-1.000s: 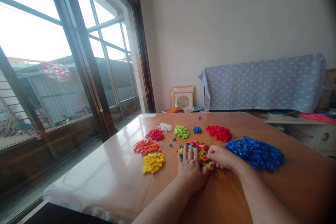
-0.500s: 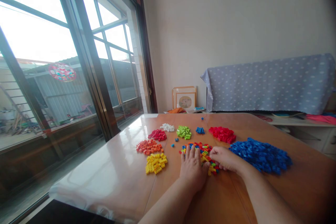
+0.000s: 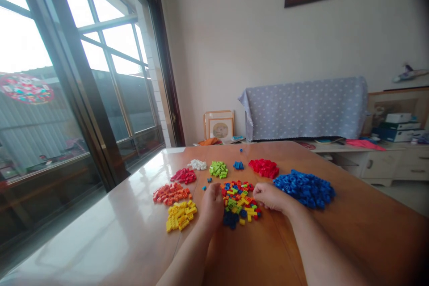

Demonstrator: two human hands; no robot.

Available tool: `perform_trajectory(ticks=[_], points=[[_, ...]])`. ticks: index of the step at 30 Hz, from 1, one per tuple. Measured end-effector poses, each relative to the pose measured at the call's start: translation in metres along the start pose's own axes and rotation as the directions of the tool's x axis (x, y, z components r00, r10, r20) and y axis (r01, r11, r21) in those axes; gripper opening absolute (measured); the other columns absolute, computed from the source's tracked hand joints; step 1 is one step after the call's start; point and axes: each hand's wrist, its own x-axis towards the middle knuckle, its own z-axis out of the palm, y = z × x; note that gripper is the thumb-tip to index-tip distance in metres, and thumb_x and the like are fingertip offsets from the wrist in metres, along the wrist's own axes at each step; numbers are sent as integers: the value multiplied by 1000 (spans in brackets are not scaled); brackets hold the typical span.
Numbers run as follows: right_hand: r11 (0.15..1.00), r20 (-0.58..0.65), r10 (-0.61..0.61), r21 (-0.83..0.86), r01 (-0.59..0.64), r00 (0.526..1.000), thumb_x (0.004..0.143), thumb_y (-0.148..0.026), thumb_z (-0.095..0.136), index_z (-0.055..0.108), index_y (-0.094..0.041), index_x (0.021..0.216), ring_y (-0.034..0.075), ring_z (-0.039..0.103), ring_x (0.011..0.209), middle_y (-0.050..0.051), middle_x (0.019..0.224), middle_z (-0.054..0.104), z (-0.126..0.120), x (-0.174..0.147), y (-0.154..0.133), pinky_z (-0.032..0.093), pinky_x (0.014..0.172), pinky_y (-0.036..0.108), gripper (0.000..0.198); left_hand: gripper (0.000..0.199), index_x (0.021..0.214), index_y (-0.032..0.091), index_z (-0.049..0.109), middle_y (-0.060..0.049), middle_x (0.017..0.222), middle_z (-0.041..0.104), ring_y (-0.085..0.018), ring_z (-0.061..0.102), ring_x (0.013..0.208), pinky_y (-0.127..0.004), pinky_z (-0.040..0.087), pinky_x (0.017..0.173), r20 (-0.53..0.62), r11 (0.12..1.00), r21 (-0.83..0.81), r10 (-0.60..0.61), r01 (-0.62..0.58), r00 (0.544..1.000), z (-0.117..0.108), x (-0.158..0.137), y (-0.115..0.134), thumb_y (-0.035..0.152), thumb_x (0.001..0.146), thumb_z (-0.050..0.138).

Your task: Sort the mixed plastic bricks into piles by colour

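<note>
A mixed pile of small plastic building bricks (image 3: 239, 201) lies between my two hands, with red, yellow, green, orange and blue pieces. At its left edge stands my left hand (image 3: 212, 203), turned on its side with the palm toward the bricks; its fingers are mostly hidden. My right hand (image 3: 267, 195) rests at the pile's right edge with its fingers curled closed. Whatever may be in them is out of sight. Left of my left hand lie yellow bricks (image 3: 181, 215) and orange bricks (image 3: 171, 193). Beyond my right hand is a large heap of blue bricks (image 3: 303, 189).
Farther back on the wooden table (image 3: 134, 228) are dark pink bricks (image 3: 183, 175), white bricks (image 3: 197, 165), lime green bricks (image 3: 218, 169), a few blue bricks (image 3: 238, 165) and red bricks (image 3: 263, 168). A glass window wall runs along the left.
My left hand has lifted off the top of the mixed pile and moved to its left side, uncovering the bricks. My right hand stays at the right edge. The view has swung right.
</note>
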Motion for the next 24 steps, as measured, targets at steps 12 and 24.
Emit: perform_trajectory(ticks=[12,24], points=[[953,-49,-173,-260,155,984,76,-22,64,68,-19,73,13,58,66,1,69,69,31,5,-19,32,55,20,6,25,103,24,70,-7,108,66,-23,59,103,-32,46,87,245,877,409,159,-251,956,-6,-25,26,18,87,51],[937,-76,-133,-335,100,988,74,-18,63,67,-21,72,14,58,67,1,71,70,29,3,-24,30,56,22,5,24,97,25,70,-6,106,68,-23,59,102,-32,43,85,285,884,407,116,-230,951,-8,-23,23,18,88,49]])
